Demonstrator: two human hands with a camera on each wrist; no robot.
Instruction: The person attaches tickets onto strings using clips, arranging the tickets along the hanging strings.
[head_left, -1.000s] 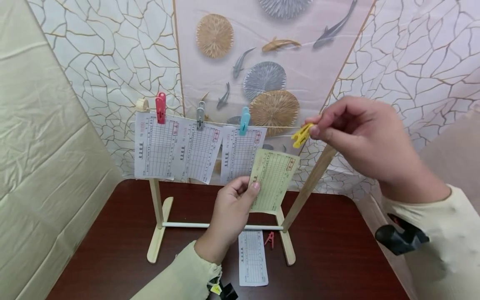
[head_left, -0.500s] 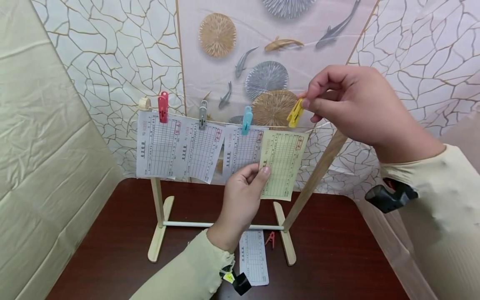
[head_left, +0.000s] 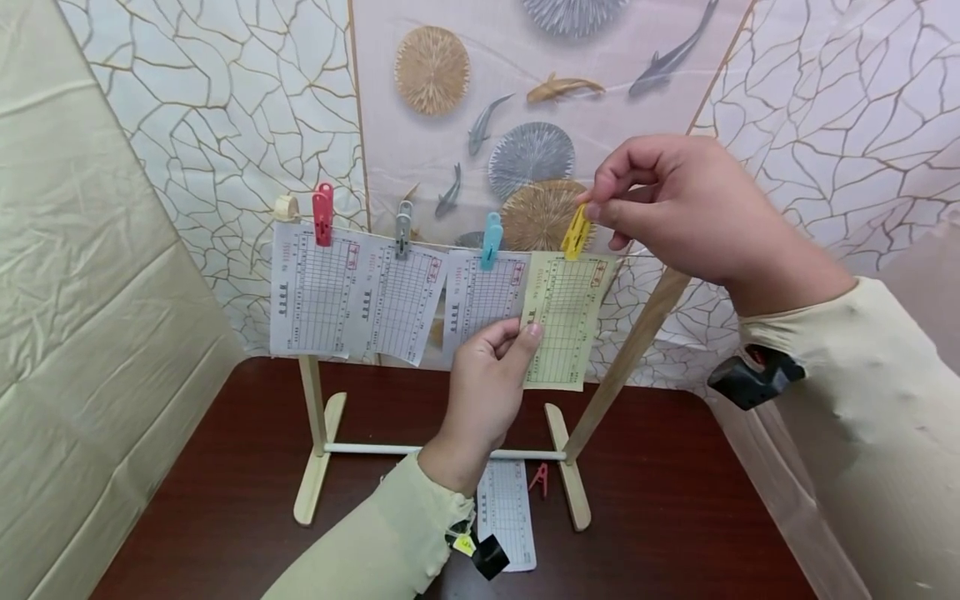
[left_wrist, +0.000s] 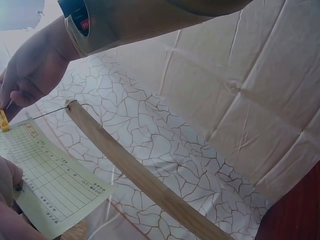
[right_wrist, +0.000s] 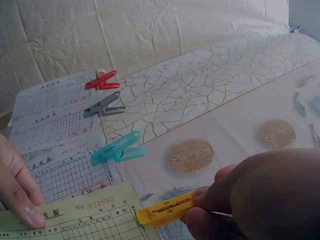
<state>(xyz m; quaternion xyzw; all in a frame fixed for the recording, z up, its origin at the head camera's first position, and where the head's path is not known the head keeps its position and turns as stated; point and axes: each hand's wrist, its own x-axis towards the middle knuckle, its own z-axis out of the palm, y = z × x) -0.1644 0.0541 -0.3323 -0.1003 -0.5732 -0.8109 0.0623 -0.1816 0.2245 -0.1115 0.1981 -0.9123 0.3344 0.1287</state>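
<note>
My left hand [head_left: 487, 392] pinches the left edge of a yellow receipt slip [head_left: 566, 333], whose top edge is at the string [head_left: 465, 248]. Above it, my right hand [head_left: 675, 208] pinches the handle end of a yellow clothespin [head_left: 576, 233]. The clothespin's nose meets the slip's top edge, as the right wrist view also shows. To the left hang white receipt slips [head_left: 311, 300] under a red clothespin [head_left: 322, 215], a grey clothespin [head_left: 403, 229] and a light blue clothespin [head_left: 491, 242].
A wooden stand [head_left: 630, 367] with a white crossbar [head_left: 371, 449] carries the string. On the dark table [head_left: 660, 500] lie another white slip [head_left: 506, 517], partly under the left forearm, and a small red clothespin [head_left: 540, 479]. Patterned cloth [head_left: 210, 117] hangs behind.
The yellow slip has risen to the string. The yellow clothespin went up above the string, then left and down onto the slip's top edge.
</note>
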